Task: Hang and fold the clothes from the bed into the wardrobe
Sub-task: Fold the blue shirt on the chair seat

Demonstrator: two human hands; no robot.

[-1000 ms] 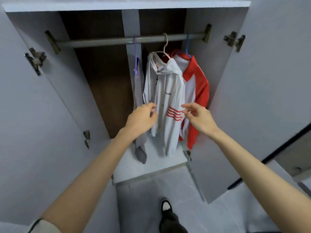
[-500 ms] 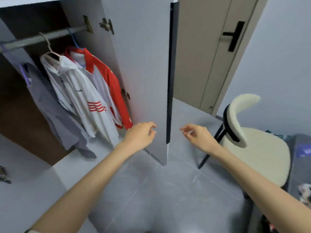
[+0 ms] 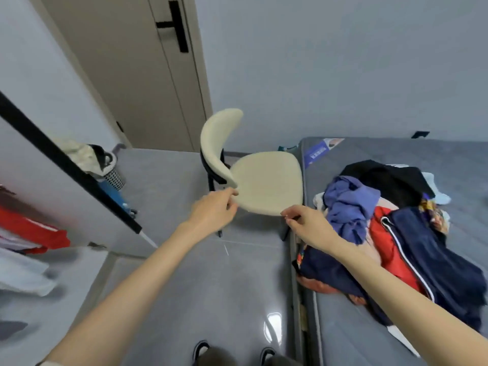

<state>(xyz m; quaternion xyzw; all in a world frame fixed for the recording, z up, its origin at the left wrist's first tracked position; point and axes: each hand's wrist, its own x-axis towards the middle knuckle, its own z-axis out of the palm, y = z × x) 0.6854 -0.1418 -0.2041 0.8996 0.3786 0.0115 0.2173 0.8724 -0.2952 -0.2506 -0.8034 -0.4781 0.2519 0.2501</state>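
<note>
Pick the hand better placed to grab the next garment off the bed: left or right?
Right, probably. The right hand, empty, is at the edge of the clothes pile beside the purple garment. The left hand, also empty, is by the chair, farther from the bed.

Bare forearms [image 3: 126,294], pale sleeve edge [image 3: 48,363], black shoes [image 3: 201,348] trimmed white.

The room was bright, with soft, even light. A shiny white spot glared on the grey floor [image 3: 272,323], so the light seemed to come from above. Only a faint shadow lay under the chair [image 3: 269,180]. The hanging clothes [image 3: 23,276] at the left edge were smeared and blurry. The door [image 3: 148,75] and the wall [image 3: 343,62] leaned and bent near the edges.
</note>
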